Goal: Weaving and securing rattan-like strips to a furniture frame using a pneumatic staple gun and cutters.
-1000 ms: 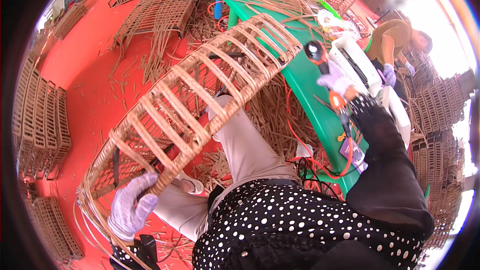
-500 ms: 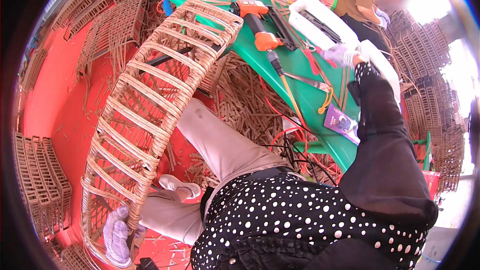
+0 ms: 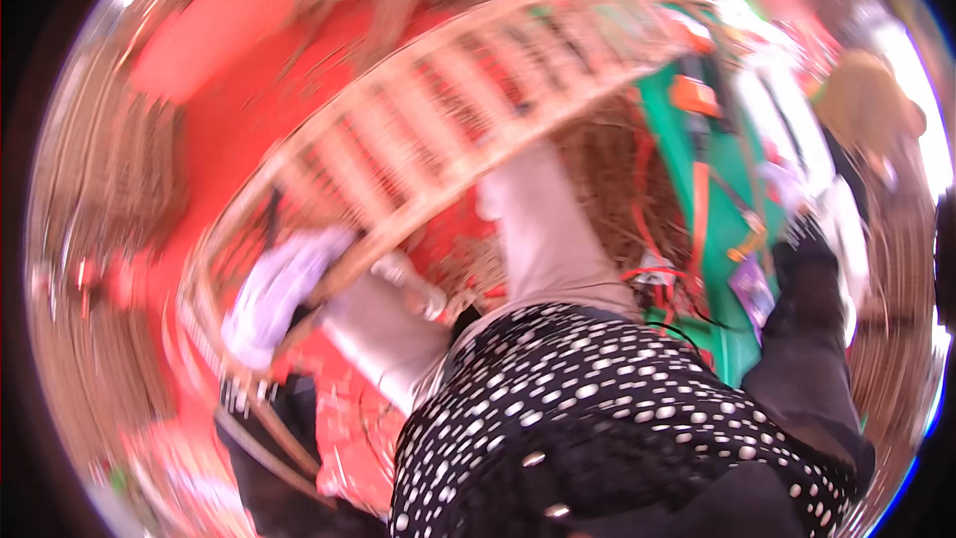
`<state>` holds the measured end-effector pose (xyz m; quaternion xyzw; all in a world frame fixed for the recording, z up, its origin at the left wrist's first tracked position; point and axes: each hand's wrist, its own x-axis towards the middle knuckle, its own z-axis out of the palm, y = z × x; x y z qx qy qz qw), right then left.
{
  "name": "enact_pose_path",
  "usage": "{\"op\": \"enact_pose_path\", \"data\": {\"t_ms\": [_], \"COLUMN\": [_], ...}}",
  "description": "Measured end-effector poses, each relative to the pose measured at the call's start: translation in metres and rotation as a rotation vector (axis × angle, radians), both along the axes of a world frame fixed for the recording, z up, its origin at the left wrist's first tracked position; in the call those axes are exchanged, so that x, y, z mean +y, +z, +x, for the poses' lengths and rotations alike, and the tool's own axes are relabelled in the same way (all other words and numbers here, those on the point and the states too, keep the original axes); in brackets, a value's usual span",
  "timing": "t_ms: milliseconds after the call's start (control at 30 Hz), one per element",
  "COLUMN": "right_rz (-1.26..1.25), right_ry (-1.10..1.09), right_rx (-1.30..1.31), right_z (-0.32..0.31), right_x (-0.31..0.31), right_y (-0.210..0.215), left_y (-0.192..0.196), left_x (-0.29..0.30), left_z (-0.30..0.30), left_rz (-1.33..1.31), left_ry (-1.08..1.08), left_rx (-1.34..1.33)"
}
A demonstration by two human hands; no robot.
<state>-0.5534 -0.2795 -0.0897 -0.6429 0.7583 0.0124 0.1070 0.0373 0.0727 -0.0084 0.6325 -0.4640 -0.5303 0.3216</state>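
A long brown woven basket (image 3: 468, 158) slants across the view, its slatted side facing up. My left hand (image 3: 289, 289), in a pale purple glove, is closed round the rim at its near left end. The far end hangs over the green table (image 3: 732, 344), close to an orange and black air nail gun (image 3: 694, 97). My right hand (image 3: 785, 184), also gloved, is over the table beside a white tray (image 3: 805, 130). Blur hides its fingers, so I cannot tell whether it holds anything.
A purple packet (image 3: 749, 294) and a yellow cord (image 3: 749, 242) lie on the table. Cut strips (image 3: 607, 169) are heaped below it, with red hoses nearby. Woven stacks (image 3: 110, 179) stand on the left side of the red floor (image 3: 234, 120). Another person (image 3: 864, 105) is at the far right.
The view has swung and blurred. The basket lies flatter, its far end shifted right over the nail gun. My left hand and forearm have come further up into view; my right hand stays by the tray.
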Motion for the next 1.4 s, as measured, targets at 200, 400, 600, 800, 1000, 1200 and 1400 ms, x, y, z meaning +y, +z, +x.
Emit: {"op": "enact_pose_path", "data": {"t_ms": [200,400,600,800,1000,1200,1400], "right_rz": [-0.544,-0.441,-0.492,-0.593,-0.498,-0.540,-0.168], "right_ry": [1.073,1.699,1.812,1.893,1.716,0.724,0.103], "right_rx": [-0.128,-0.001,0.052,0.066,-0.135,-0.079,0.387], "right_z": [0.167,0.349,0.398,0.414,0.384,0.234,0.077], "right_x": [0.064,0.173,0.199,0.200,0.176,0.103,0.046], "right_y": [0.096,0.131,0.118,0.109,0.106,0.089,0.030], "left_y": [-0.004,-0.006,-0.010,-0.007,-0.013,-0.006,-0.009], "left_x": [-0.003,-0.003,-0.003,-0.004,-0.005,-0.002,-0.011], "left_z": [0.000,0.000,0.006,0.007,0.015,-0.003,-0.031], "left_rz": [-0.126,-0.070,-0.167,-0.128,-0.179,-0.258,-0.380], "left_ry": [-0.009,0.077,-0.045,-0.003,0.017,0.042,0.203], "left_rx": [0.048,0.125,-0.006,0.054,0.136,-0.344,-0.985]}}
